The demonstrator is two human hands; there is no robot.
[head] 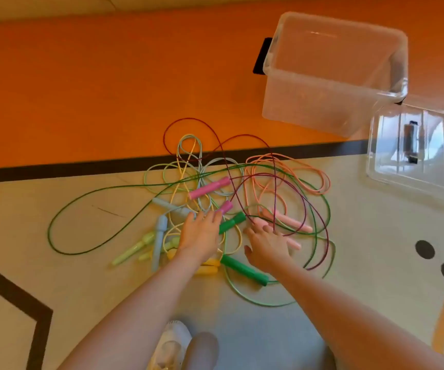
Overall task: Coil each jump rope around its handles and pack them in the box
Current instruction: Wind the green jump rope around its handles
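Observation:
Several jump ropes lie tangled on the floor: pink handles (209,187), dark green handles (244,270), peach handles (291,220), pale blue handles (159,243), light green handles (132,249) and yellow handles (208,268). My left hand (201,233) reaches flat over the pile, its fingertips near a pink handle and a green handle (232,222). My right hand (267,245) hovers with fingers spread over the peach handles. Neither hand holds anything. A clear plastic box (333,73) stands at the far right with nothing in it.
The box's clear lid (410,150) lies flat to the right of the pile. A long green rope loop (63,222) stretches out to the left. My white shoe (171,343) and knee show at the bottom. The floor is orange beyond a dark stripe.

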